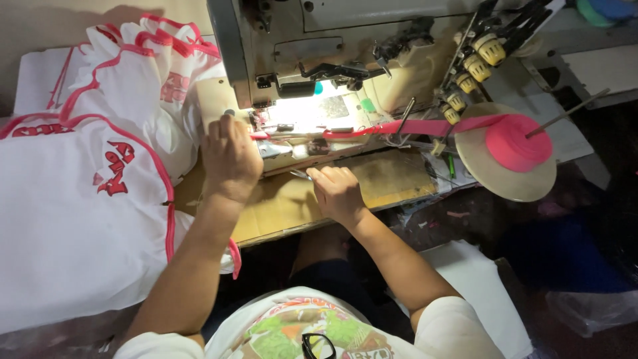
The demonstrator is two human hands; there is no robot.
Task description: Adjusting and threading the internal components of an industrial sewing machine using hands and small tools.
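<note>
Pink tape (425, 126) runs from its roll (517, 143) to the needle (266, 123), where the left hand (229, 159) rests curled, apparently pinching it. Right hand (337, 191) lies flat, fingers together, holding nothing; feeding steadily should keep the tape straight.

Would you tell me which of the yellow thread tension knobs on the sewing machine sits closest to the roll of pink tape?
The lowest yellow knob, just above the pink tape roll, sits closest. The other knobs step up and away towards the machine's top right.
</note>
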